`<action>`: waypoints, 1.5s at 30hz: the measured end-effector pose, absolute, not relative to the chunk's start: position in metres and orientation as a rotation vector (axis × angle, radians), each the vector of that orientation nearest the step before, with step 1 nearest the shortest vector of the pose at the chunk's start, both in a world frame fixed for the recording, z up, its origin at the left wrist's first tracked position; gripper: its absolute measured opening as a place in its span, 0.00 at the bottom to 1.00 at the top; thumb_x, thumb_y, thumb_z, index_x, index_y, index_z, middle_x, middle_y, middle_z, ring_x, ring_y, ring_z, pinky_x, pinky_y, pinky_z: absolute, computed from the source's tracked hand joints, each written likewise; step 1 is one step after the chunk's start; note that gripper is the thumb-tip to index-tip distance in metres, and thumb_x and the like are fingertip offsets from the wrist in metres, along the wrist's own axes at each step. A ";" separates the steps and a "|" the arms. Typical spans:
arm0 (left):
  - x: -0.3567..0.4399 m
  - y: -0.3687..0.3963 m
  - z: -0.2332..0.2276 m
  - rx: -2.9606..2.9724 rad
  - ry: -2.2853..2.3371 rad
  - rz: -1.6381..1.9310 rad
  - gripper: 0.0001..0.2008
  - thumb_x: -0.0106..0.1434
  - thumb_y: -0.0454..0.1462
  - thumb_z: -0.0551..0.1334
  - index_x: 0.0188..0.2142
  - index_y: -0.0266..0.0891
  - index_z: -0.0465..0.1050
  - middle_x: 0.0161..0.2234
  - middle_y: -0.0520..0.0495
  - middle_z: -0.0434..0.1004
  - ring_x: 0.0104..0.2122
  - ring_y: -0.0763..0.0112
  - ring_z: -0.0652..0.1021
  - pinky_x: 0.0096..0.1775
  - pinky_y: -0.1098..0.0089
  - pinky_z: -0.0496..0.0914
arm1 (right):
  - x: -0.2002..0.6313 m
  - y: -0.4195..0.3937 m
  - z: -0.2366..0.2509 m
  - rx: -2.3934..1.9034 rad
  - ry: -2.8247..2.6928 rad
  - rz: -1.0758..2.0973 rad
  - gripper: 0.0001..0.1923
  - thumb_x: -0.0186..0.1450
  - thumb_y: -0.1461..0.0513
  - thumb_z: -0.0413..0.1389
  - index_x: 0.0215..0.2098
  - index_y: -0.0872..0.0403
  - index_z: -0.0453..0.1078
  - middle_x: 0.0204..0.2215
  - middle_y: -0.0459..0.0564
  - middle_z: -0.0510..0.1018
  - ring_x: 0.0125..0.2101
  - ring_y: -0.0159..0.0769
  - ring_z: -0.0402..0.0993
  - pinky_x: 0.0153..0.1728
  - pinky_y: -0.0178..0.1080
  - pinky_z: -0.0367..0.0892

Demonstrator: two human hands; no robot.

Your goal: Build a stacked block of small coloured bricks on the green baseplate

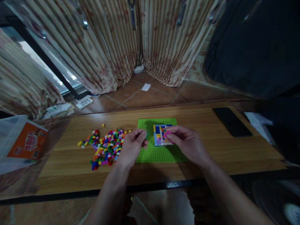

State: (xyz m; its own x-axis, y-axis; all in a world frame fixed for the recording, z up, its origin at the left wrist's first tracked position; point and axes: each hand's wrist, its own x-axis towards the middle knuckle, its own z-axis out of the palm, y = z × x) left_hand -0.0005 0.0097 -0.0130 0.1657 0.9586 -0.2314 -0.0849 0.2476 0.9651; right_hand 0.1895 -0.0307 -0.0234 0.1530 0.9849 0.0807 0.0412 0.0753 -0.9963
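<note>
A green studded baseplate (150, 155) lies on the wooden table under both hands. On it is a square patch of small multicoloured building bricks (159, 134), its right part covered by my fingers. My right hand (187, 140) pinches a pink brick (167, 133) just over that patch; I cannot tell whether the brick touches it. My left hand (134, 143) is closed at the baseplate's left side, with a small green brick (147, 135) between thumb and finger. Left of this hand, a loose pile of coloured bricks (110, 145) spreads over the wood.
A black phone (232, 122) lies at the table's right (206, 115). One yellow brick (103, 125) sits apart behind the pile. A clear plastic bin with an orange label (28, 140) stands off the left end. Striped curtains (112, 47) hang beyond the table.
</note>
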 end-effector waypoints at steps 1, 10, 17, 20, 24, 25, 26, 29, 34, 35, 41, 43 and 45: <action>-0.003 0.012 -0.014 1.066 1.158 0.966 0.09 0.55 0.40 0.66 0.29 0.35 0.71 0.19 0.55 0.69 0.19 0.78 0.70 0.22 0.77 0.64 | 0.195 -0.032 -0.024 -1.288 -1.219 0.967 0.07 0.59 0.56 0.64 0.33 0.50 0.77 0.30 0.44 0.81 0.31 0.33 0.77 0.35 0.38 0.74; -0.006 0.014 -0.014 1.219 1.217 0.852 0.07 0.59 0.39 0.61 0.28 0.36 0.71 0.17 0.55 0.69 0.17 0.77 0.70 0.21 0.76 0.65 | 0.208 -0.042 -0.035 -1.355 -1.764 0.572 0.03 0.62 0.59 0.63 0.35 0.43 0.79 0.49 0.47 0.77 0.52 0.44 0.71 0.53 0.51 0.66; -0.006 0.015 -0.017 1.223 1.200 0.869 0.07 0.59 0.39 0.61 0.29 0.36 0.71 0.17 0.55 0.70 0.16 0.77 0.70 0.21 0.76 0.64 | 0.201 -0.044 -0.047 -1.393 -1.704 0.566 0.02 0.62 0.58 0.63 0.34 0.42 0.80 0.55 0.46 0.73 0.55 0.46 0.67 0.54 0.54 0.63; -0.007 0.015 -0.017 1.217 1.196 0.873 0.07 0.59 0.38 0.61 0.29 0.36 0.71 0.17 0.55 0.69 0.16 0.76 0.70 0.21 0.76 0.64 | 0.205 -0.044 -0.050 -1.399 -1.681 0.533 0.03 0.62 0.57 0.63 0.35 0.41 0.79 0.54 0.46 0.73 0.55 0.46 0.67 0.55 0.55 0.62; -0.006 0.014 -0.016 1.230 1.209 0.853 0.06 0.59 0.38 0.61 0.29 0.36 0.71 0.16 0.56 0.69 0.16 0.77 0.69 0.20 0.76 0.63 | 0.211 -0.044 -0.053 -1.407 -1.680 0.514 0.04 0.62 0.56 0.63 0.36 0.41 0.79 0.54 0.46 0.73 0.55 0.45 0.67 0.55 0.55 0.62; -0.006 0.015 -0.016 1.238 1.211 0.847 0.07 0.59 0.38 0.61 0.29 0.36 0.71 0.16 0.56 0.69 0.16 0.77 0.69 0.20 0.76 0.63 | 0.212 -0.044 -0.053 -1.414 -1.682 0.508 0.04 0.62 0.56 0.63 0.36 0.41 0.79 0.54 0.46 0.73 0.55 0.45 0.68 0.55 0.55 0.62; -0.006 0.015 -0.017 1.246 1.211 0.844 0.07 0.59 0.38 0.61 0.29 0.36 0.71 0.16 0.56 0.69 0.16 0.77 0.69 0.21 0.76 0.63 | 0.213 -0.044 -0.053 -1.420 -1.688 0.499 0.03 0.62 0.57 0.63 0.36 0.42 0.78 0.54 0.47 0.72 0.55 0.46 0.68 0.55 0.56 0.62; -0.006 0.015 -0.017 1.259 1.209 0.846 0.08 0.59 0.39 0.61 0.28 0.36 0.71 0.16 0.56 0.69 0.16 0.77 0.70 0.21 0.76 0.63 | 0.213 -0.045 -0.050 -1.430 -1.733 0.432 0.02 0.62 0.59 0.63 0.35 0.44 0.77 0.54 0.48 0.72 0.54 0.46 0.68 0.55 0.56 0.63; -0.005 0.015 -0.016 1.244 1.214 0.840 0.07 0.59 0.39 0.61 0.29 0.36 0.71 0.16 0.56 0.69 0.16 0.76 0.70 0.21 0.76 0.65 | 0.209 -0.047 -0.045 -1.408 -1.837 0.256 0.02 0.63 0.63 0.60 0.33 0.48 0.74 0.53 0.50 0.73 0.54 0.45 0.68 0.53 0.54 0.65; -0.005 0.014 -0.016 1.244 1.218 0.839 0.07 0.58 0.39 0.61 0.30 0.36 0.71 0.17 0.56 0.69 0.16 0.76 0.70 0.21 0.76 0.65 | 0.209 -0.047 -0.044 -1.402 -1.847 0.231 0.03 0.63 0.63 0.60 0.33 0.48 0.74 0.52 0.51 0.73 0.53 0.45 0.68 0.53 0.54 0.65; -0.006 0.015 -0.015 1.268 1.223 0.837 0.08 0.59 0.40 0.62 0.30 0.36 0.72 0.17 0.55 0.70 0.17 0.76 0.71 0.22 0.76 0.65 | 0.211 -0.048 -0.041 -1.383 -1.869 0.215 0.04 0.63 0.65 0.58 0.33 0.49 0.73 0.52 0.51 0.74 0.52 0.44 0.70 0.52 0.52 0.67; -0.006 0.015 -0.015 1.271 1.219 0.839 0.08 0.58 0.40 0.62 0.30 0.36 0.72 0.17 0.55 0.70 0.17 0.76 0.71 0.22 0.76 0.65 | 0.212 -0.048 -0.041 -1.382 -1.878 0.212 0.04 0.64 0.64 0.58 0.33 0.49 0.73 0.52 0.51 0.74 0.52 0.44 0.70 0.52 0.52 0.67; -0.006 0.015 -0.016 1.272 1.215 0.842 0.08 0.58 0.40 0.62 0.30 0.36 0.72 0.17 0.55 0.70 0.17 0.76 0.71 0.21 0.76 0.64 | 0.213 -0.048 -0.040 -1.386 -1.883 0.219 0.03 0.64 0.63 0.58 0.34 0.48 0.74 0.51 0.52 0.75 0.52 0.44 0.71 0.52 0.52 0.67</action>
